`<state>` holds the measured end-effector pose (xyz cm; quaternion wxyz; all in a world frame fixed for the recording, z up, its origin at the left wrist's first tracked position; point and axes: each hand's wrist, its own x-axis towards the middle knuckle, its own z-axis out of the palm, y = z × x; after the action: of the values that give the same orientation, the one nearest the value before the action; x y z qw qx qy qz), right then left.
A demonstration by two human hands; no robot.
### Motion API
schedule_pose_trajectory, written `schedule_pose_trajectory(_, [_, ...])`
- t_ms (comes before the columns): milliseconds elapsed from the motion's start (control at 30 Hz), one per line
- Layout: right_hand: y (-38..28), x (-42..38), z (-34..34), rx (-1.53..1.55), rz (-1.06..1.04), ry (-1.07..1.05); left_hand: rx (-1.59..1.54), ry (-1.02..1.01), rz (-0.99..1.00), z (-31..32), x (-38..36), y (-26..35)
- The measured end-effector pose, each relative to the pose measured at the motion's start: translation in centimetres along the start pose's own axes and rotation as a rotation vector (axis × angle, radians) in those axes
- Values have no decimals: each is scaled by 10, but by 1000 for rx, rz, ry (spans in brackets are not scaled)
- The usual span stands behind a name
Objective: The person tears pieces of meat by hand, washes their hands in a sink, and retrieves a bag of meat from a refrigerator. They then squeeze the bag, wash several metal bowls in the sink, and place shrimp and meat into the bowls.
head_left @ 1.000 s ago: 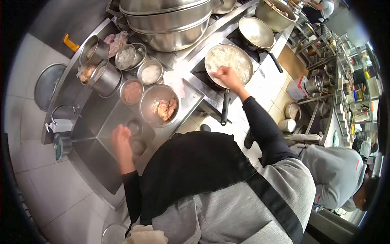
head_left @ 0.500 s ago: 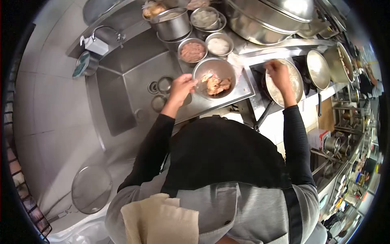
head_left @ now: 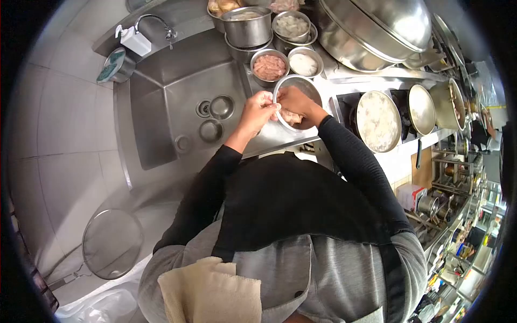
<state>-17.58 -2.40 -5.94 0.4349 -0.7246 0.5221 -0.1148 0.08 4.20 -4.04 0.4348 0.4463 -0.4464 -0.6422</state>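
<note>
My left hand [head_left: 259,113] is closed on the left rim of a steel bowl [head_left: 311,89], which is tilted slightly on the counter. Pale, yellowish-pink pieces of raw meat [head_left: 291,117] lie inside it. My right hand [head_left: 296,102] reaches into the same bowl over the meat, fingers curled toward the left hand; what they hold is hidden. To the right, a frying pan [head_left: 378,121] with a whitish, mottled layer over its bottom sits on the stove. Just behind the bowl stand a container of pink meat strips [head_left: 269,67] and a container of white food [head_left: 303,64].
On the left is a steel sink [head_left: 183,81] with a faucet [head_left: 153,21]. A second frying pan [head_left: 421,109] and a deep pot [head_left: 447,107] stand farther right. A large lidded steel pot [head_left: 366,37] is at the back. A round strainer [head_left: 113,244] hangs at lower left.
My right hand has moved left from above the frying pan into the bowl. My left hand still holds the rim. The view has shifted a little.
</note>
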Motion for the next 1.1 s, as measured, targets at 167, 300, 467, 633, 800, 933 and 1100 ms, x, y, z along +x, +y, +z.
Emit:
schedule_pose_trajectory(167, [9,-10,-16,965,97,-133,-68,33,-52,-4,0,-2])
schedule_pose_trajectory(300, [-11,-41,-45,1282,156,-122,-98,28,-58,-11,-4,-5])
schedule_pose_trajectory(467, [4,-59,-73,1171,139,-13,-28,67,-97,-30,-7,-14])
schedule_pose_trajectory(633, [14,-47,-55,-579,-96,-24,-48,94,-124,-28,-9,-7])
schedule_pose_trajectory(800, [5,-39,-7,-919,-166,-108,-10,81,-110,-20,-6,-5])
schedule_pose_trajectory(933, [5,-26,-38,-759,-136,-109,28,124,-111,-24,-9,-8])
schedule_pose_trajectory(1100, [-3,-19,-35,-735,-190,-215,-11,149,-119,-23,-14,-11])
